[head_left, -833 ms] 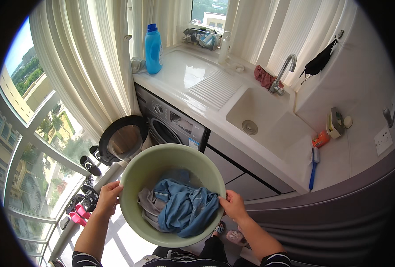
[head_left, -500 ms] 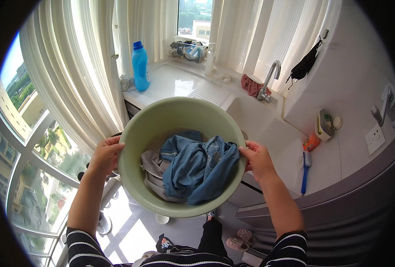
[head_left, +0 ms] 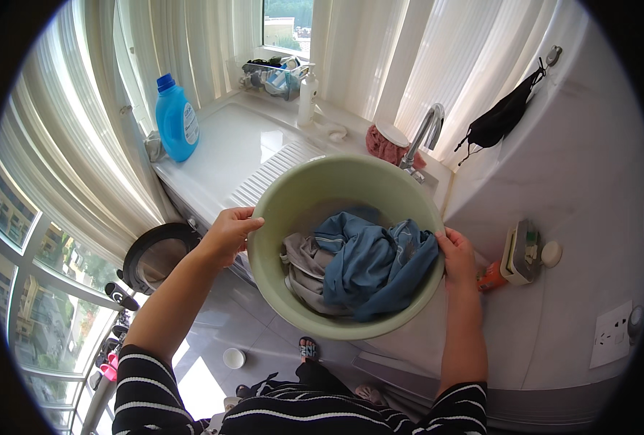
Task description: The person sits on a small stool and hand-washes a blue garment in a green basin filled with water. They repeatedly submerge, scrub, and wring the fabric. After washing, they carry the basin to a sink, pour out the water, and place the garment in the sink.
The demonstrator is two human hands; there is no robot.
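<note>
A pale green basin (head_left: 358,170) is held up in front of me, over the near part of the counter. My left hand (head_left: 229,235) grips its left rim with the thumb on top. On the opposite rim, my right hand (head_left: 457,257) is closed the same way. Inside lie a crumpled blue garment (head_left: 369,261) and a light grey cloth (head_left: 307,268), side by side. Under the clothes the basin's bottom is mostly hidden. The sink bowl below is covered by the basin.
Beyond the basin are a ribbed washboard counter (head_left: 278,170), a curved faucet (head_left: 428,130) and a reddish cloth (head_left: 385,145). A blue detergent bottle (head_left: 177,119) stands back left, a white pump bottle (head_left: 307,98) farther back. A black round pan-like object (head_left: 159,257) is at left; a small white bowl (head_left: 233,358) sits on the floor.
Both hands have carried the basin to the right, toward the faucet and over the sink. My view has shifted with it. The clothes stay inside and the grip is unchanged.
</note>
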